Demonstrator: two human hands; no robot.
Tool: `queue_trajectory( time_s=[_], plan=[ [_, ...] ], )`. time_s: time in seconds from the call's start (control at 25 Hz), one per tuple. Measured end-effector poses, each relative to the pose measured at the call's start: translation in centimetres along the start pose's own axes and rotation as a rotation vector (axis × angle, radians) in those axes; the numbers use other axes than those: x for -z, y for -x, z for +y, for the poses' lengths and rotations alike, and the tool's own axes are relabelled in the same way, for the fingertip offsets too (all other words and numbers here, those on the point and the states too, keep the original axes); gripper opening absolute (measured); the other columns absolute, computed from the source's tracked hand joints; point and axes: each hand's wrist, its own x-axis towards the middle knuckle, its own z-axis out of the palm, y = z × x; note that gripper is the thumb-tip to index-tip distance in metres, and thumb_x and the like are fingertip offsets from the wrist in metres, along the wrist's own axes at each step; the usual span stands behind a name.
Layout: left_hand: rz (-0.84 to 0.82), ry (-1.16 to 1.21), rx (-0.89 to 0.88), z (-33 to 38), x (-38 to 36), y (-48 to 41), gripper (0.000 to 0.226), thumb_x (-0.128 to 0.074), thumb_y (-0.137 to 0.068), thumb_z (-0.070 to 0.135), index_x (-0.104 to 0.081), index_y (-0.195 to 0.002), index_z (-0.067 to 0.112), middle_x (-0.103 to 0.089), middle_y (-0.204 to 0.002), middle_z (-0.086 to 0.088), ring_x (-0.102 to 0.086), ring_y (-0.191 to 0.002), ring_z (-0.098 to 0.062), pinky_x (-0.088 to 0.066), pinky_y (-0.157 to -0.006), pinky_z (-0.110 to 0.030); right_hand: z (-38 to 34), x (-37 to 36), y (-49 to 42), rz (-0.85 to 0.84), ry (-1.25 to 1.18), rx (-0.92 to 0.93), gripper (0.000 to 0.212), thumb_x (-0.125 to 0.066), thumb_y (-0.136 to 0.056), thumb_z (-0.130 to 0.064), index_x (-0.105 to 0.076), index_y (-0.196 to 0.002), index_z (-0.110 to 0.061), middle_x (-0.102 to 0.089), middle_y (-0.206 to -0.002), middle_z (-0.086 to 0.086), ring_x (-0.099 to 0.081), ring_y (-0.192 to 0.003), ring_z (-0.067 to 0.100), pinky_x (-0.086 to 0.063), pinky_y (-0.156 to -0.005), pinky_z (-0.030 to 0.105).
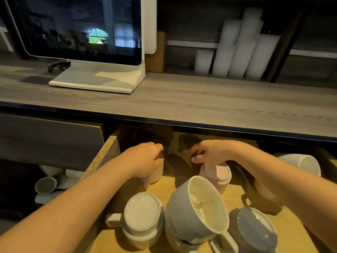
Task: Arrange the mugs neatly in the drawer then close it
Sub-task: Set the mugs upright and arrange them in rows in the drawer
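Note:
The drawer (pixel 102 157) is pulled out under the counter, its wooden floor lit yellow. My left hand (pixel 145 157) grips a ribbed white mug (pixel 156 173) from above at the drawer's back left. My right hand (pixel 207 152) holds the top of a pale pink mug (pixel 218 175) at the back middle. In front, an upside-down white mug (pixel 142 216) stands at the left, a large grey mug (pixel 198 207) tilts on another mug in the middle, and an upside-down bluish mug (pixel 255 229) stands to the right. A ribbed white mug (pixel 300 163) lies at the back right.
The grey wooden counter (pixel 182 103) overhangs the back of the drawer. A white monitor (pixel 82 33) stands on it at the left, with stacks of white cups (pixel 238 48) behind. Several ribbed cups (pixel 54 183) lie on a lower shelf left of the drawer.

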Motion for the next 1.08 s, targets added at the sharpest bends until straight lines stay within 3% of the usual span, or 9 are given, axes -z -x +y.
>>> queue_trajectory(
  time_s=[0.08, 0.28, 0.4, 0.56, 0.88, 1.0, 1.08],
  plan=[
    [0.023, 0.062, -0.031, 1.1, -0.2, 0.1, 0.042, -0.045, -0.096, 0.031, -0.041, -0.137, 0.023, -0.052, -0.135, -0.001, -0.054, -0.118, -0.019, -0.051, -0.092, -0.031, 1.2, -0.2, 1.2, 0.033, 0.040, -0.108, 0.043, -0.049, -0.094, -0.038, -0.051, -0.132, -0.018, -0.060, -0.122, 0.004, -0.057, -0.109, 0.021, -0.047, -0.089, 0.029],
    [0.036, 0.018, -0.038, 2.2, -0.8, 0.3, 0.039, -0.044, -0.097, 0.034, -0.045, -0.134, 0.023, -0.058, -0.127, 0.000, -0.058, -0.110, -0.016, -0.050, -0.085, -0.027, 2.5, -1.7, 1.2, -0.004, 0.083, -0.301, 0.061, -0.057, -0.084, -0.054, -0.048, -0.134, -0.019, -0.059, -0.126, 0.003, -0.055, -0.116, 0.025, -0.046, -0.089, 0.031],
    [0.039, 0.016, -0.046, 1.8, -0.8, 0.4, 0.039, -0.046, -0.096, 0.033, -0.046, -0.133, 0.023, -0.058, -0.127, 0.000, -0.058, -0.111, -0.015, -0.050, -0.088, -0.028, 2.3, -2.9, 0.7, 0.028, 0.118, -0.326, 0.070, -0.063, -0.074, -0.062, -0.050, -0.130, -0.022, -0.061, -0.121, 0.002, -0.058, -0.112, 0.024, -0.047, -0.086, 0.032],
    [0.036, 0.075, -0.035, 1.4, -0.7, 0.3, 0.039, -0.047, -0.095, 0.033, -0.048, -0.133, 0.022, -0.059, -0.129, -0.001, -0.057, -0.115, -0.016, -0.052, -0.092, -0.029, 2.2, -3.0, 1.1, 0.169, 0.064, -0.290, 0.074, -0.070, -0.070, -0.058, -0.050, -0.130, -0.019, -0.062, -0.117, 0.003, -0.061, -0.105, 0.023, -0.048, -0.079, 0.028],
    [0.028, 0.153, -0.006, 0.7, -1.0, -0.2, 0.046, -0.049, -0.093, 0.040, -0.045, -0.135, 0.021, -0.059, -0.128, -0.001, -0.058, -0.113, -0.016, -0.052, -0.094, -0.032, 1.3, -1.7, 1.9, 0.350, -0.497, -0.202, 0.057, -0.072, -0.076, -0.043, -0.054, -0.119, -0.010, -0.056, -0.099, 0.004, -0.056, -0.089, 0.018, -0.049, -0.059, 0.016],
    [-0.008, 0.261, -0.014, 0.8, -1.0, -0.4, 0.045, -0.050, -0.093, 0.039, -0.047, -0.133, 0.019, -0.060, -0.124, -0.002, -0.059, -0.110, -0.015, -0.050, -0.090, -0.024, 0.5, -1.8, 1.7, 0.348, -0.691, -0.145, 0.061, -0.071, -0.078, -0.037, -0.047, -0.128, -0.011, -0.051, -0.105, 0.001, -0.054, -0.094, 0.018, -0.052, -0.064, 0.020],
    [-0.014, 0.376, -0.023, 0.9, -1.0, -0.6, 0.034, -0.049, -0.094, 0.035, -0.054, -0.122, 0.018, -0.062, -0.113, -0.003, -0.059, -0.097, -0.012, -0.047, -0.079, -0.019, 0.1, -1.7, 1.6, 0.336, -0.768, -0.114, 0.066, -0.072, -0.078, -0.034, -0.041, -0.133, -0.014, -0.049, -0.113, 0.001, -0.053, -0.097, 0.017, -0.054, -0.067, 0.023]
  ],
)
